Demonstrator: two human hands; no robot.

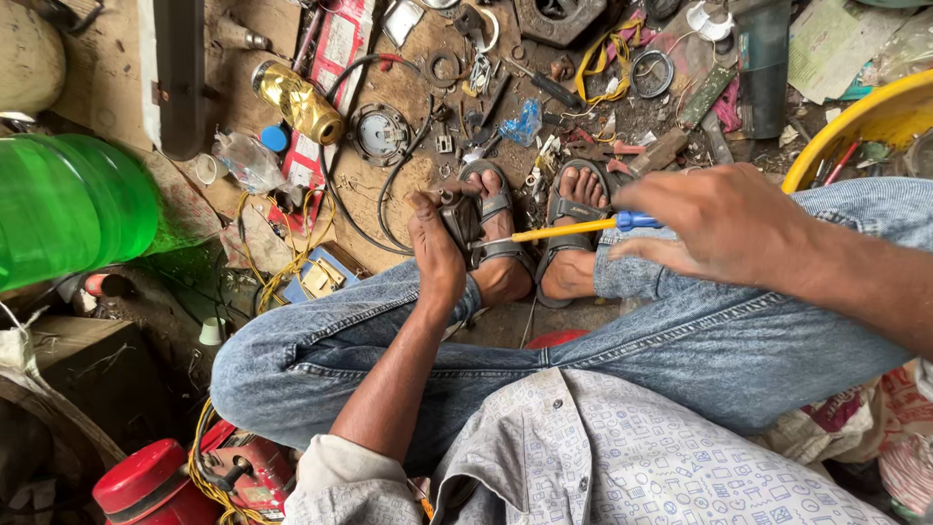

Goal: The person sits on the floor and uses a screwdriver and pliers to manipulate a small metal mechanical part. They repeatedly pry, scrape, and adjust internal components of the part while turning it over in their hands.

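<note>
Patterned shirt fabric (622, 457) and denim-clad knees (680, 340) filled the lower foreground, nearest the camera. Beyond the knees, the left hand (435, 255) gripped a small dark metal part (460, 216), its fingers wrapped closed around the part's near side and the thumb pressed on top. The part was held just above the sandalled left foot (498, 243), which served here as the landmark. To the right of that foot, past the other sandalled foot (573, 233), the right hand (724, 222) closed loosely on the blue handle of a screwdriver (583, 227), whose yellow shank pointed back toward the metal part and ended just beside it. The part appeared rigid, compact and fairly heavy for its size, probably greasy; a full-palm hold on its flat flanks, as shown, seemed the safest purchase. The screwdriver looked light and stiff, best held at the handle. Beyond the foot, the floor (389, 185) carried a gold can (299, 100), a round metal cap (379, 133) and black cable (394, 185). Well to the left of the foot stood a green plastic bottle (73, 209).
</note>
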